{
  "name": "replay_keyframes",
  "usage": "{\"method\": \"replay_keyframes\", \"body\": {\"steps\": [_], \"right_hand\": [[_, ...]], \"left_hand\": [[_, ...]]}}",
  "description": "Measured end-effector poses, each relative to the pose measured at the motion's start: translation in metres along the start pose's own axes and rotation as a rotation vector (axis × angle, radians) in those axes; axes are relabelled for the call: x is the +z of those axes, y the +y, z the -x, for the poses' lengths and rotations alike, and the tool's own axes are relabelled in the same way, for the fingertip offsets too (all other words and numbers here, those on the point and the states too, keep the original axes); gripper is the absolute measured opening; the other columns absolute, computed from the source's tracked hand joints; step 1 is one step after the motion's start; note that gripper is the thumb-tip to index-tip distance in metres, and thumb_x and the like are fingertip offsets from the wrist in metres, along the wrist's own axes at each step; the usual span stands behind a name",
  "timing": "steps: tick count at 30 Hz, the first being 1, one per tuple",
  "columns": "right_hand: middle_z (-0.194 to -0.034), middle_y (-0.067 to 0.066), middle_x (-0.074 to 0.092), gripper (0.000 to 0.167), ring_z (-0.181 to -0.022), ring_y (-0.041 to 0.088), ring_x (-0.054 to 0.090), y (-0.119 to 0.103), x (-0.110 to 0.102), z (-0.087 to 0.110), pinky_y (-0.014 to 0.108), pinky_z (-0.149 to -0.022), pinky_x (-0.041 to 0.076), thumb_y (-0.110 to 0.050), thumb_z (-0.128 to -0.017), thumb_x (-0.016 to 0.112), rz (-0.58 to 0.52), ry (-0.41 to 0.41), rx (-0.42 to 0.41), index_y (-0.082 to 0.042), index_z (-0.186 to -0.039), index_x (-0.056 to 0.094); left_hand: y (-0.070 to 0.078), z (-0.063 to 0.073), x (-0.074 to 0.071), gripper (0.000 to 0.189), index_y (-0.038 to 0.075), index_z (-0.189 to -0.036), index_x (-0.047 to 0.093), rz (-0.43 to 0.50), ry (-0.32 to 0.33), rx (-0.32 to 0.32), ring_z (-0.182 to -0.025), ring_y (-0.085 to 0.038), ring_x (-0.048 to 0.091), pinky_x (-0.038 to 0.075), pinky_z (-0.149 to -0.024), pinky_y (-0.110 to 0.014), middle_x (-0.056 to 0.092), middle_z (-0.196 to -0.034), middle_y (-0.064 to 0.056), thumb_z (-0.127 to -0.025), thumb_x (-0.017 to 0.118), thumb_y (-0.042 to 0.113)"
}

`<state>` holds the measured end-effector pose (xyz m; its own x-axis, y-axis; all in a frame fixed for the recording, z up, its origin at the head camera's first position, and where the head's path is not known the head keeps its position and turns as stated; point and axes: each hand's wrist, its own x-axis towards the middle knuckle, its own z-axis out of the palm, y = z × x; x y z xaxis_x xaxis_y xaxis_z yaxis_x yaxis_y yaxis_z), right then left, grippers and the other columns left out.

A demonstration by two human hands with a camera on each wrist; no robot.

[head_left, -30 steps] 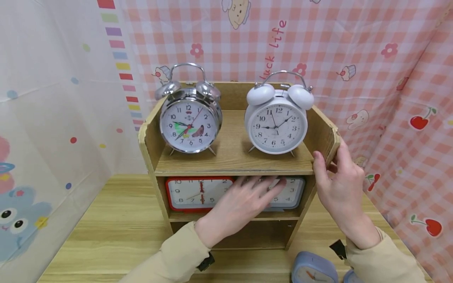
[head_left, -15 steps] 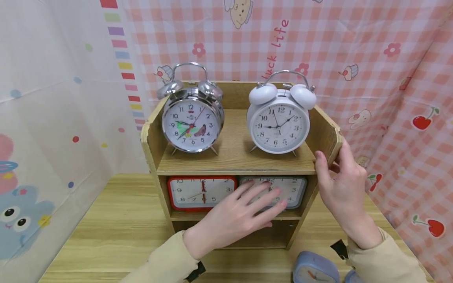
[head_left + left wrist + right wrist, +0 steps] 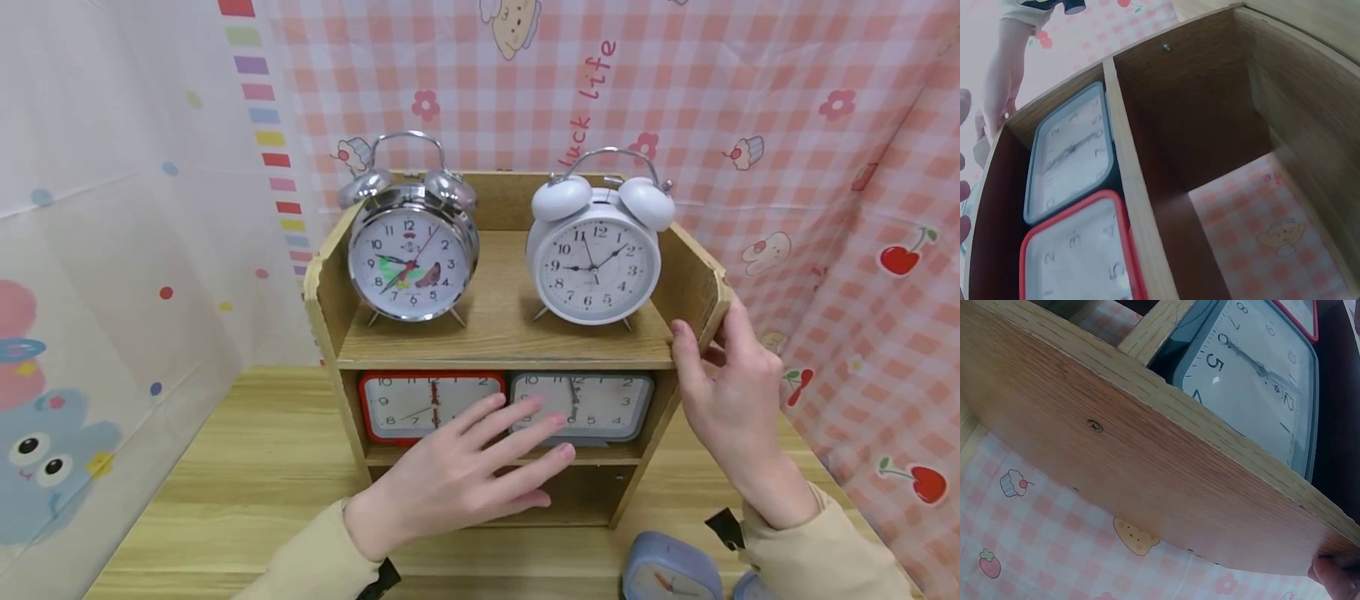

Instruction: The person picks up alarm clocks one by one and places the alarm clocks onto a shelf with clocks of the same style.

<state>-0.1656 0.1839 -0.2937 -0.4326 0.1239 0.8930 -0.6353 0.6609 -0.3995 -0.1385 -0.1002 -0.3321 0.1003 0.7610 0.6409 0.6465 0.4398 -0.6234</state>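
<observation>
The person is gripping the upper right side of the wooden shelf with the right hand, the thumb lying at the front edge and the fingers going round the outer side. The left hand is hanging in front of the middle compartment, its fingers spread apart and holding nothing; the left wrist view is showing its fingertips clear of the clock faces. In that compartment the red clock and the grey clock are standing side by side, faces outward. Above them, the silver alarm clock and the white alarm clock are standing upright on the top board. A blue clock is resting on the table near the shelf's right foot, partly cut off by the frame.

The step in hand is seemingly one of tending the middle row while bracing the shelf. Doing it well is probably depending on a firm right grip, since a jolt could be tipping the thin-legged alarm clocks, and on flat, light left fingers, leaving both lower faces level and even
</observation>
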Motion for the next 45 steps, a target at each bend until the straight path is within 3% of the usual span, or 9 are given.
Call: {"method": "replay_keyframes", "body": {"steps": [13, 16, 21, 23, 28, 30, 32, 40, 45], "right_hand": [[-0.108, 0.034, 0.074, 0.049, -0.105, -0.034, 0.05, 0.002, -0.006, 0.0, -0.008, -0.083, 0.04, 0.004, -0.093, 0.071, 0.02, -0.049, -0.024, 0.006, -0.14, 0.06], [-0.11, 0.032, 0.074, 0.05, -0.106, -0.033, 0.05, 0.003, -0.008, 0.0, -0.007, -0.085, 0.04, 0.001, -0.094, 0.07, 0.025, -0.071, -0.029, 0.003, -0.143, 0.059], [-0.112, 0.029, 0.074, 0.051, -0.103, -0.02, 0.059, 0.005, -0.013, 0.001, -0.006, -0.09, 0.039, -0.007, -0.098, 0.069, 0.047, -0.101, -0.034, -0.001, -0.147, 0.057], [-0.115, 0.028, 0.073, 0.054, -0.1, -0.003, 0.066, 0.004, -0.015, 0.001, -0.006, -0.092, 0.038, -0.007, -0.098, 0.069, 0.059, -0.115, -0.025, -0.004, -0.15, 0.055], [-0.122, 0.027, 0.072, 0.061, -0.115, -0.015, 0.057, 0.002, -0.019, 0.003, -0.006, -0.1, 0.035, -0.004, -0.096, 0.07, 0.068, -0.139, -0.007, -0.01, -0.154, 0.053], [-0.13, 0.027, 0.07, 0.063, -0.121, -0.027, 0.046, 0.003, -0.021, 0.004, -0.005, -0.104, 0.035, -0.006, -0.096, 0.072, 0.062, -0.137, -0.015, -0.011, -0.156, 0.051], [-0.138, 0.027, 0.067, 0.066, -0.124, -0.029, 0.043, 0.004, -0.024, 0.007, -0.003, -0.106, 0.035, -0.009, -0.097, 0.073, 0.06, -0.131, -0.022, -0.013, -0.158, 0.049], [-0.161, 0.014, 0.053, 0.064, -0.136, -0.02, 0.045, 0.004, -0.038, 0.015, 0.001, -0.113, 0.035, -0.019, -0.1, 0.072, 0.035, -0.13, -0.057, -0.013, -0.159, 0.047], [-0.162, 0.011, 0.052, 0.062, -0.144, -0.012, 0.045, 0.006, -0.047, 0.023, 0.003, -0.114, 0.035, -0.035, -0.104, 0.067, 0.029, -0.14, -0.07, -0.009, -0.157, 0.049]], "left_hand": [[-0.029, 0.021, -0.025, 0.041, 0.009, -0.126, 0.073, 0.039, 0.271, -0.007, -0.11, -0.035, 0.075, 0.058, -0.095, -0.043, 0.077, -0.118, -0.017, -0.103, 0.065, 0.042], [-0.032, 0.027, -0.03, 0.04, 0.008, -0.124, 0.074, 0.038, 0.315, -0.025, -0.109, -0.037, 0.074, 0.057, -0.102, -0.042, 0.078, -0.116, -0.019, -0.104, 0.065, 0.041], [-0.039, 0.034, -0.037, 0.038, 0.005, -0.121, 0.075, 0.039, 0.416, -0.041, -0.122, -0.038, 0.069, 0.048, -0.121, -0.041, 0.076, -0.125, -0.022, -0.103, 0.067, 0.038], [-0.042, 0.034, -0.039, 0.039, 0.003, -0.123, 0.074, 0.038, 0.466, -0.058, -0.126, -0.037, 0.067, 0.047, -0.122, -0.04, 0.073, -0.132, -0.022, -0.104, 0.066, 0.036], [-0.052, 0.032, -0.043, 0.039, 0.003, -0.127, 0.073, 0.024, 0.6, -0.146, -0.132, -0.033, 0.067, 0.05, -0.119, -0.034, 0.071, -0.137, -0.02, -0.104, 0.065, 0.033], [-0.056, 0.032, -0.046, 0.039, 0.003, -0.128, 0.072, 0.032, 0.634, -0.194, -0.136, -0.03, 0.065, 0.05, -0.118, -0.033, 0.071, -0.139, -0.018, -0.104, 0.065, 0.033], [-0.057, 0.033, -0.048, 0.041, 0.003, -0.131, 0.07, 0.066, 0.656, -0.244, -0.141, -0.027, 0.061, 0.049, -0.119, -0.033, 0.068, -0.144, -0.015, -0.104, 0.065, 0.033], [-0.061, 0.04, -0.056, 0.047, -0.002, -0.133, 0.066, 0.174, 0.669, -0.464, -0.142, -0.022, 0.059, 0.045, -0.123, -0.032, 0.064, -0.146, -0.014, -0.104, 0.066, 0.035], [-0.062, 0.05, -0.056, 0.058, -0.003, -0.138, 0.062, 0.21, 0.631, -0.63, -0.14, -0.019, 0.06, 0.049, -0.117, -0.025, 0.062, -0.149, -0.013, -0.103, 0.066, 0.043]]}}
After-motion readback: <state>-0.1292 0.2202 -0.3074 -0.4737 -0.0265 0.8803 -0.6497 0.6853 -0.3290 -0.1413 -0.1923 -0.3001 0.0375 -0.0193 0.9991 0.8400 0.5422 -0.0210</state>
